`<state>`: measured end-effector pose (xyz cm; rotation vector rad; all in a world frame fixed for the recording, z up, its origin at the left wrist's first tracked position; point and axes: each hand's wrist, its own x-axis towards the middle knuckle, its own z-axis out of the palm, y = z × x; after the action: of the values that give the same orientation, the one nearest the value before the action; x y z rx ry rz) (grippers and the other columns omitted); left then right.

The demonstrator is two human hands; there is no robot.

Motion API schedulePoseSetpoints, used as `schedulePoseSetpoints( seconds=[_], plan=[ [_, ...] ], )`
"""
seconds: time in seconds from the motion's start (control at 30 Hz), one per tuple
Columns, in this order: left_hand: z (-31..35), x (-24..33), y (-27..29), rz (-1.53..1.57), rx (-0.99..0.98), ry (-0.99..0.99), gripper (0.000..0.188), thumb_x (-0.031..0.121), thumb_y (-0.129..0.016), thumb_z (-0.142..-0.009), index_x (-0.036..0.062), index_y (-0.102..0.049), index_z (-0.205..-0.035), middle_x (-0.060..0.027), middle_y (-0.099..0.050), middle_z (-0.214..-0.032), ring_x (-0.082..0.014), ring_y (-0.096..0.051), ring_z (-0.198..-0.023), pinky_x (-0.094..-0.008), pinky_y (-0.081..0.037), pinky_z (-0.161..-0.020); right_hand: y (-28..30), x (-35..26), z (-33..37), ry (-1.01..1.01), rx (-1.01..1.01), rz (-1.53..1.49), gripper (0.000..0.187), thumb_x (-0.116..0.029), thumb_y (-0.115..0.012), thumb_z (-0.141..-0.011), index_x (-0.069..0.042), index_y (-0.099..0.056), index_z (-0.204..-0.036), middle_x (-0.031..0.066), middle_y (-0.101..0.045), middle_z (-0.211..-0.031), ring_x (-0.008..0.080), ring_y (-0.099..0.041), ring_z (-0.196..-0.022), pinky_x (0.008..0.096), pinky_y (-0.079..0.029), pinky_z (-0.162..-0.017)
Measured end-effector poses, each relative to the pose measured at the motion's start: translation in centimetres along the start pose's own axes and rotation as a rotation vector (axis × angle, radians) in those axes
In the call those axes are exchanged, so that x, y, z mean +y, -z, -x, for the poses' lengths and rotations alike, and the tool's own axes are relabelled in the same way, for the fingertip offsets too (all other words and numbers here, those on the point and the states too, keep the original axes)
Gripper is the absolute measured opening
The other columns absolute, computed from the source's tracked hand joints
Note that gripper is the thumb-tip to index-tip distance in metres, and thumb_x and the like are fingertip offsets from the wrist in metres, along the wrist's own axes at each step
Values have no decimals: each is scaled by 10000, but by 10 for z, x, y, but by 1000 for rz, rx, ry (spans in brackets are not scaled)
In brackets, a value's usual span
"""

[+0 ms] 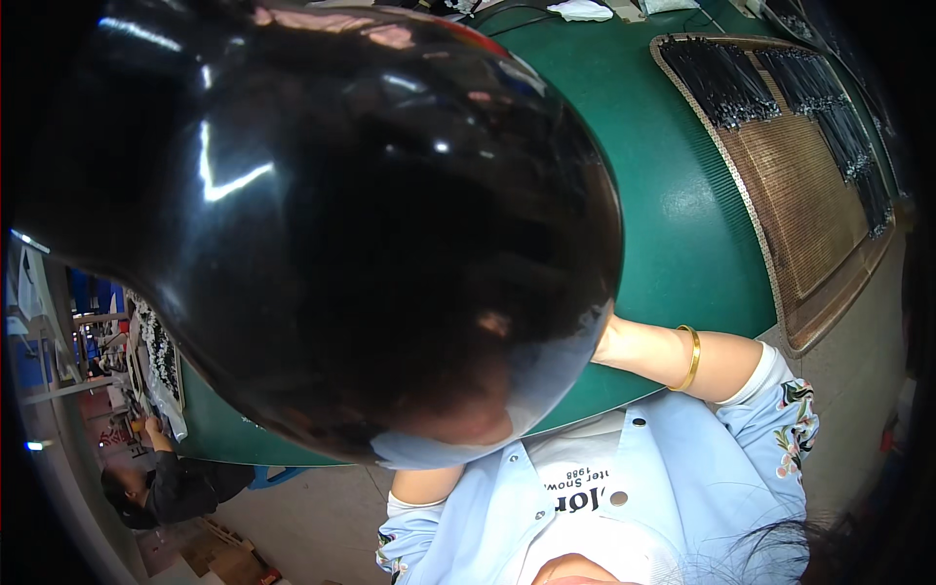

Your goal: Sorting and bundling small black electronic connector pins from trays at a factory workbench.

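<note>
A large glossy black dome (409,244), shaped like a lamp shade with a narrower neck at the upper left, fills the middle of the head view and hides most of the work area. My right forearm, with a gold bangle (691,359), reaches in behind its lower right edge. Only the heel of my right hand (606,341) shows there; the fingers are covered. On the other side, a short stretch of my left forearm (427,485) emerges below the dome, and my left hand is wholly hidden. Whatever either hand touches is out of sight.
Beneath lies a green tabletop (673,210). On its right, a brown woven tray (790,195) holds bundles of thin black strands (717,83) with shiny ends. A white crumpled piece (582,10) is at the far edge. At left, a person in dark clothes (200,486) works.
</note>
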<state>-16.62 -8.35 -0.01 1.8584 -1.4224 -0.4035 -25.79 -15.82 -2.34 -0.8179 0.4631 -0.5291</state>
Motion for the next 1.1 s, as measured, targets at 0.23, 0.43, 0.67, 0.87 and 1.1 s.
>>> schedulePoseSetpoints(
  seconds=[0.23,0.43,0.67,0.87,1.1],
  plan=[
    [2,-15,2,623,-80,229,86,17,-573,-813,-35,-531,-868,-67,-556,-689,-76,-473,-457,-184,-351,-396,-2,-18,3,110,-127,64,541,-176,-653,-782,-19,-335,-1190,83,-522,-984,130,-561,-779,255,-487,-558],
    [1,-4,12,1130,-315,362,272,101,-455,-865,-112,-444,-1034,-212,-583,-765,-237,-563,-472,-257,-427,-373,-2,-40,5,25,-130,-94,280,-189,-593,-826,12,-503,-999,79,-591,-743,126,-551,-426,186,-439,-344],
    [8,-15,15,1237,-309,408,373,176,-412,-892,-124,-369,-1109,-294,-558,-844,-317,-578,-494,-317,-478,-380,-1,-32,3,156,-103,14,265,-238,-519,-873,-4,-531,-996,58,-600,-712,101,-539,-381,170,-420,-332],
    [9,-10,17,1277,-343,380,390,198,-410,-897,-114,-356,-1124,-292,-555,-861,-324,-593,-522,-303,-472,-373,-2,-32,4,175,-114,60,285,-233,-520,-869,-10,-514,-1045,62,-602,-728,99,-543,-390,169,-421,-322],
    [7,-3,13,1218,-520,373,436,271,-426,-901,-95,-372,-1132,-250,-568,-857,-300,-611,-579,-277,-481,-389,1,-37,4,127,-131,84,314,-210,-537,-854,-11,-499,-1094,75,-607,-744,97,-540,-389,171,-425,-310]
  ],
)
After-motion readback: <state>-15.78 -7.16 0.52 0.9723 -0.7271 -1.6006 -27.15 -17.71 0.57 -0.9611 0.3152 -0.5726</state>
